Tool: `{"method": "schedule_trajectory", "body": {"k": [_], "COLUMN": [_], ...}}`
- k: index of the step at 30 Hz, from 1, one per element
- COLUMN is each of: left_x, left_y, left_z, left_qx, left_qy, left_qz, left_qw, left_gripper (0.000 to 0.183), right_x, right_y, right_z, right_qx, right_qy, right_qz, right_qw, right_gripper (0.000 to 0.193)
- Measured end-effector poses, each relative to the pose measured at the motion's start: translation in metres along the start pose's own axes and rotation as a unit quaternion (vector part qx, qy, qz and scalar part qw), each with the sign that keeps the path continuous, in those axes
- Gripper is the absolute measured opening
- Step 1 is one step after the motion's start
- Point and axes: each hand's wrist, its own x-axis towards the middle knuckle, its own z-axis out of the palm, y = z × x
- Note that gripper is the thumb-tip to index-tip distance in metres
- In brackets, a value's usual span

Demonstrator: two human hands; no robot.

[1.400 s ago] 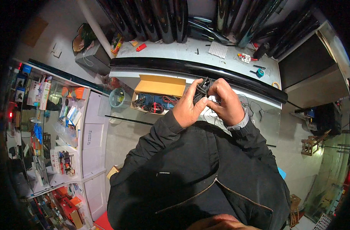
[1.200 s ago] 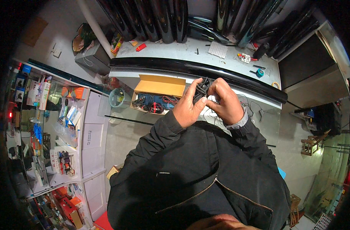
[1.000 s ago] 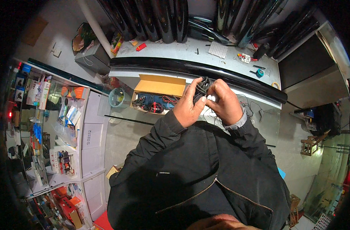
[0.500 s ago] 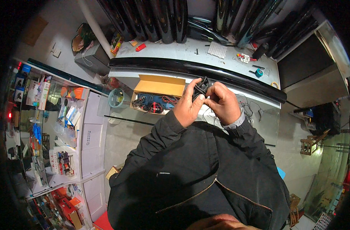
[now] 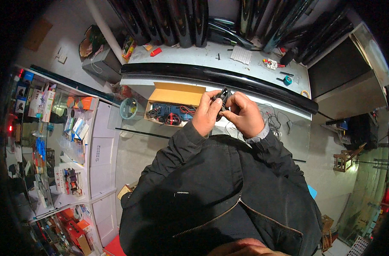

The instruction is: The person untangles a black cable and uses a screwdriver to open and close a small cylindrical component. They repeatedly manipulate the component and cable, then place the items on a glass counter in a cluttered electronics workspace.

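Observation:
My left hand (image 5: 206,114) and my right hand (image 5: 244,113) meet in front of my chest, both gripping one small black part (image 5: 222,95) between their fingertips. The part is mostly hidden by my fingers, so its shape is hard to make out. Both hands hover over a glass counter top (image 5: 160,145), just right of an open cardboard box (image 5: 175,103) that holds tangled cables and small parts. I wear a dark zipped jacket.
A long black glossy strip (image 5: 211,77) runs across the counter's far edge. Loose wires (image 5: 274,119) lie to the right of my hands. A small round glass bowl (image 5: 128,108) stands left of the box. Shelves of packaged goods (image 5: 45,136) fill the left side.
My two hands have stayed together on the black part and shifted slightly up and to the right, with the fingers working it. Nothing else has moved.

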Motion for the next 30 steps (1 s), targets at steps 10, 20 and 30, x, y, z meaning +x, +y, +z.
{"method": "schedule_trajectory", "body": {"k": [10,20,30], "left_x": [0.004,0.008,0.008], "left_y": [-0.001,0.005,0.012], "left_z": [0.000,0.003,0.001], "left_qx": [-0.176,-0.245,-0.234], "left_qy": [0.033,0.048,0.040], "left_qz": [-0.036,-0.069,-0.095], "left_qw": [0.983,0.966,0.967], "left_gripper": [0.045,0.051,0.052], "right_x": [-0.004,-0.009,-0.010], "right_y": [0.010,0.012,0.010], "right_z": [0.014,0.016,0.017], "right_qx": [0.026,-0.036,-0.043], "right_qy": [0.026,0.047,0.033], "right_qz": [0.038,-0.032,-0.052], "right_qw": [0.999,0.998,0.997], "right_gripper": [0.031,0.030,0.028]}}
